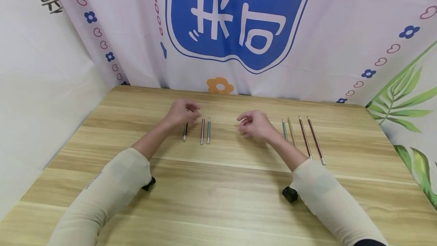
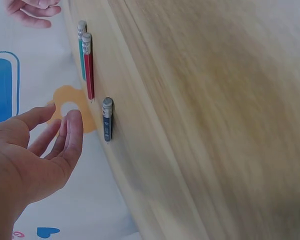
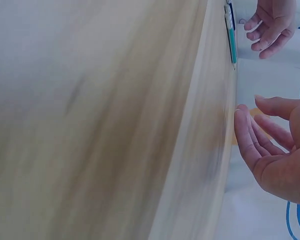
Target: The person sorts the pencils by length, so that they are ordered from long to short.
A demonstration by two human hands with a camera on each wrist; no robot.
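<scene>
Operator: What lies by the near edge?

Partner: Your two sleeves (image 1: 114,179) reach in over the worktop (image 1: 205,200), with a black block (image 1: 290,194) under each cuff.

Operator: And the pencils?

Partner: You have seven in sight. Toward the right edge lie four: two dark red pencils (image 1: 305,136), a tan pencil (image 1: 291,130) and a teal pencil (image 1: 285,129). Left of the middle lie a red pencil (image 1: 202,130), a second teal pencil (image 1: 209,130) beside it, and a black pencil (image 2: 108,127) a little apart toward the left edge.

Operator: How far along, then?

Partner: I'd judge the laying-out well advanced: three and four are down, none in your grasp. The spacing is uneven, so some straightening may be left; whether more is due, I can't tell.

Operator: The hands?

Partner: Well apart, fingers loosely bent, both holding nothing. Your right hand (image 1: 255,125) hovers between the groups; its forearm hides the lower ends of the tan and nearby teal ones. Your left hand (image 1: 186,112) is above the black one, covering its tip from the head view.

Operator: Beyond them?

Partner: A curtain (image 1: 341,29) hangs along the far edge, an orange flower (image 1: 212,85) printed low on it. Nothing solid blocks your reach between the groups.
</scene>
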